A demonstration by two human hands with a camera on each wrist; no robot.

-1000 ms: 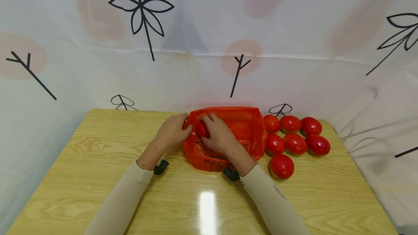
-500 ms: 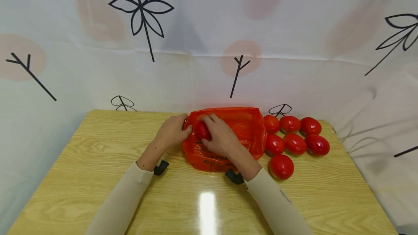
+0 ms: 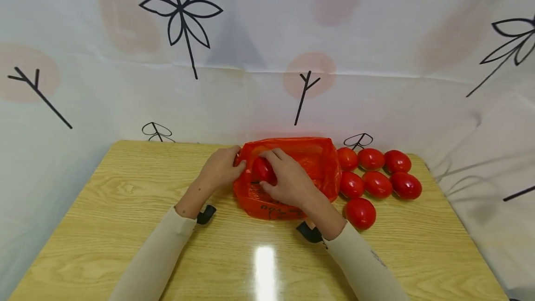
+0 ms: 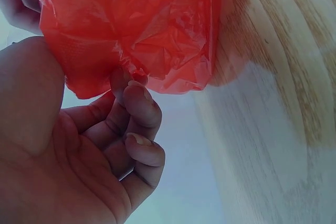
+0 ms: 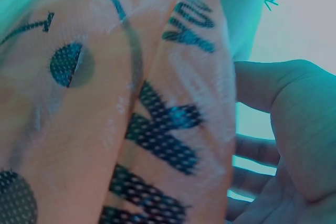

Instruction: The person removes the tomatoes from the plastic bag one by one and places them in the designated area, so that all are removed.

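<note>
A red plastic bag (image 3: 301, 145) with black print lies with its mouth wide on the table (image 3: 125, 189). At its left rim, my left hand (image 3: 219, 166) pinches the plastic; in the left wrist view, curled fingers (image 4: 142, 108) meet the bag's (image 4: 157, 24) edge. Inside the bag mouth, my right hand (image 3: 290, 182) holds a glossy red tomato (image 3: 262, 171), fingers over its top and thumb at its near side. The right wrist view shows the printed bag (image 5: 173, 129) hiding the tomato and fingertips, with the right hand (image 5: 299, 129) behind.
Right of the bag, several more tomatoes (image 3: 378, 185) sit in two rows, close together. A single tomato (image 3: 360, 213) lies nearer the front. A white patterned cloth (image 3: 251, 96) hangs behind the table.
My right hand has shifted slightly right and toward me, and the tomato has come a little the same way. The left hand stays on the bag's rim.
</note>
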